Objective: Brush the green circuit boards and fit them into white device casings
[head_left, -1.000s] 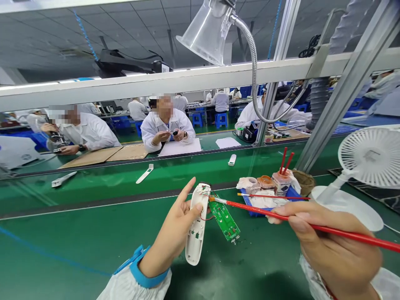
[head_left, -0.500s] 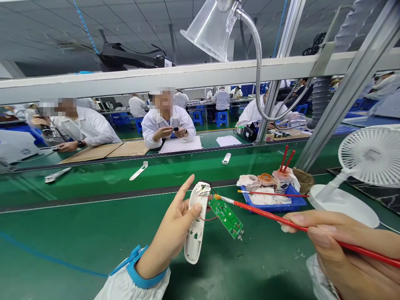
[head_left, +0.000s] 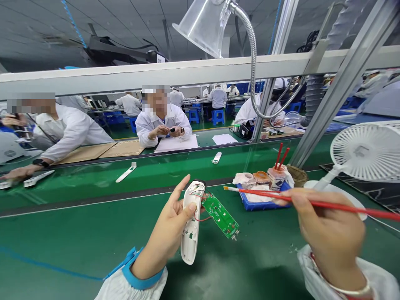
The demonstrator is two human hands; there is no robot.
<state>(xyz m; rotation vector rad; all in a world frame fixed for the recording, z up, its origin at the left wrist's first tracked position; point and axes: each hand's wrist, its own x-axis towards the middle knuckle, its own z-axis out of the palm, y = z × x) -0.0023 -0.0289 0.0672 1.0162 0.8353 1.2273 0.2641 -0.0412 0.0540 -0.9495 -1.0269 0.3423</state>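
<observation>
While the left hand [head_left: 168,221] clasps an opened white plastic casing [head_left: 189,225], thumb pressed on its face and index finger raised clear, a green circuit board [head_left: 220,216] sits just right of it. The board is out of the casing, joined by thin red wires [head_left: 196,207], not refitted. Can't tell if it touches the green bench mat [head_left: 93,221]. The right hand [head_left: 328,229] pinches a red-handled brush [head_left: 325,203] between thumb and fingers, tip pointing left, apart from the board. Any coating on the board is too small to tell. Past the right hand's fingers sit a blue tray [head_left: 250,206] holding white cloth, an orange-lidded pot [head_left: 261,177] and a jar [head_left: 276,178] with two red handles. Further right are a woven basket [head_left: 296,175] and a white desk fan [head_left: 364,146]. Far side of the glass partition, a co-worker [head_left: 162,125] holds a small dark part over white paper.
</observation>
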